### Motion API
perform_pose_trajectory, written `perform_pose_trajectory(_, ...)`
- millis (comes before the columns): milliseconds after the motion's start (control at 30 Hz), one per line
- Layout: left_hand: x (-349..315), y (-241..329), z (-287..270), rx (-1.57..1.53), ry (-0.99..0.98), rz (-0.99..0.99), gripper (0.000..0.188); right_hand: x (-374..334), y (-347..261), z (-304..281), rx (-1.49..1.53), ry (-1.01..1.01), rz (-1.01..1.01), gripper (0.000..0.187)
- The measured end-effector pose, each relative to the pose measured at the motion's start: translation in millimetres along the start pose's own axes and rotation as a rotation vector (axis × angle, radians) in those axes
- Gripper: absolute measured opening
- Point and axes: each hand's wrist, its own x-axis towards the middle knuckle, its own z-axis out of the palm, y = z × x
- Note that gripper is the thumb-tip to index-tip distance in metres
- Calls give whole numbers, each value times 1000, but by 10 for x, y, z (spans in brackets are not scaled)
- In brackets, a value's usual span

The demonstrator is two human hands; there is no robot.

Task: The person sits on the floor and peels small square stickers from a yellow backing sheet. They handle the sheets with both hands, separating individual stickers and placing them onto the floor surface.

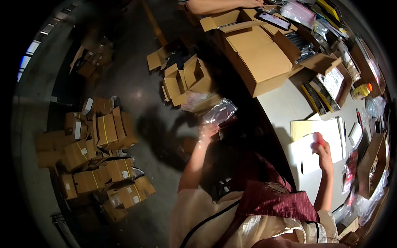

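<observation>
Out over the floor, left of the table, my left hand (pixel 209 131) is closed on the edge of a clear plastic bag (pixel 222 110). The bag looks thin and crumpled, and I see nothing inside it. Above the white table (pixel 276 97), my right hand (pixel 323 152) has its fingers curled round a small red thing (pixel 317 138), whose kind I cannot make out. Beneath that hand lie white paper sheets (pixel 333 129) and a yellow sheet (pixel 301 128). A dark pen (pixel 302 167) rests near the sheets.
A large closed carton (pixel 258 58) stands at the table's far end, by another person's arm (pixel 219 5) and a phone (pixel 273 20). Open boxes (pixel 182 84) sit on the floor ahead. Flattened cartons (pixel 99 173) pile up at left. A yellow jar (pixel 362 91) stands at right.
</observation>
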Motion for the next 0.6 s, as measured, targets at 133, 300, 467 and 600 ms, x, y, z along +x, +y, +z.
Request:
perform_pose_trajectory(133, 1143, 212, -419, -70, -40, -61, 28, -15, 359, -244, 167, 395, 130, 46)
perform_pose_trajectory(300, 1904, 347, -448, -385, 204, 179, 46, -367, 653, -594, 337, 726, -31, 48)
perform_pose_trajectory(467, 2185, 241, -489, 80, 58, -241, 77, -1020, 834, -1173, 152, 767, 212, 45)
perform_pose_trajectory(600, 2120, 370, -478, 445, -296, -485, 104, -1810, 845, -1584, 487, 721, 40, 41)
